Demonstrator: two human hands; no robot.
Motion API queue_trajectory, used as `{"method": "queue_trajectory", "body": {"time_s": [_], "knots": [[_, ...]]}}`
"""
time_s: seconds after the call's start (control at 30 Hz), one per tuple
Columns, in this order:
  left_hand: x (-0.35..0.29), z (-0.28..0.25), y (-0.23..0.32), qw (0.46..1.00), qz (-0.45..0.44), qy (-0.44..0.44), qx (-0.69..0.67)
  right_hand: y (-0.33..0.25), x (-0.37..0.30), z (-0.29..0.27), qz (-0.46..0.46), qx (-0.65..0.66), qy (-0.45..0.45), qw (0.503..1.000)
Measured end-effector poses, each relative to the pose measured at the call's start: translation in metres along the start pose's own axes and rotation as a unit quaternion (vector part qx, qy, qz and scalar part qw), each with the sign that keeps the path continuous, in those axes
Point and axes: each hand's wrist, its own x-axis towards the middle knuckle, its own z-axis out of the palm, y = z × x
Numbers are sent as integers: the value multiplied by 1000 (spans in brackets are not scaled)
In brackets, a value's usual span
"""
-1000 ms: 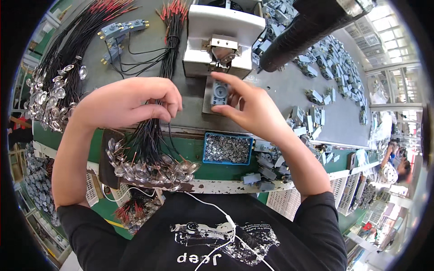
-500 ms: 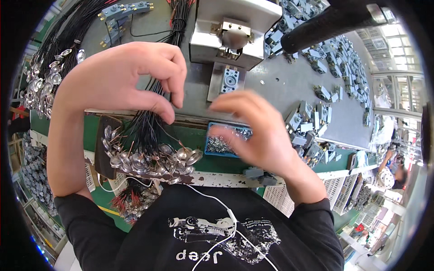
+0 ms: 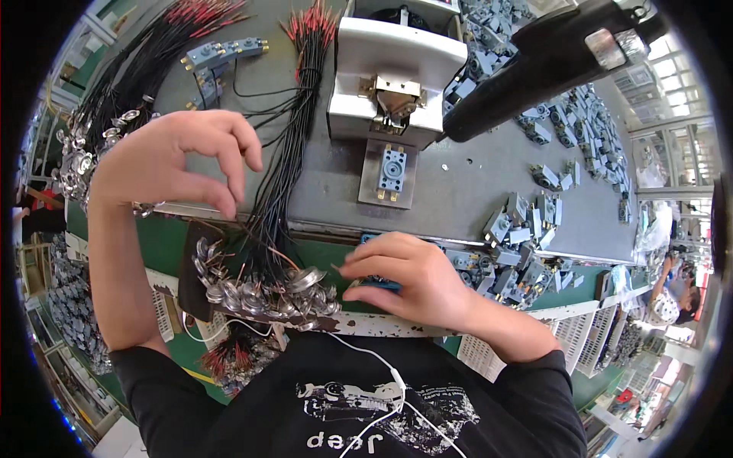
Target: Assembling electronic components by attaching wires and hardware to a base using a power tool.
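My left hand [image 3: 179, 156] hovers at the left over the bench's front edge, its fingers curled but apart, with nothing visible in them. Lower down, my right hand [image 3: 416, 281] covers most of a blue tray [image 3: 372, 239] of small metal parts. Its thumb and fingers are spread, and I see nothing held. Between the hands lies a bundle of black wires [image 3: 267, 202] ending in round silvery metal caps [image 3: 252, 296]. A grey switch block [image 3: 392, 169] with brass terminals rests on the metal plate [image 3: 372, 191] before the press-like machine [image 3: 397, 57].
A thick black cylindrical tool [image 3: 527, 76] hangs at the upper right. Grey switch blocks [image 3: 584, 114] are heaped on the right of the bench. More capped wires [image 3: 84, 153] lie at the left, near joined grey blocks [image 3: 217, 57]. A white earphone cord [image 3: 366, 353] hangs over my shirt.
My left hand has shifted left, away from the wire bundle. My right hand has come nearer to me, toward the bench's front edge and the metal caps. The view has tilted slightly.
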Motion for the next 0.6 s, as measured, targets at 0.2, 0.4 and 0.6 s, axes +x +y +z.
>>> {"method": "queue_trajectory", "body": {"time_s": [0.2, 0.4, 0.6], "knots": [[52, 41, 11, 982, 133, 128, 34, -38, 25, -34, 47, 8, 84, 995], [60, 62, 0, 998, 38, 21, 54, -21, 23, -82, 60, -190, -14, 980], [72, 90, -4, 971, 50, 109, 207, 28, -3, -56, 41, -116, 130, 984]]}}
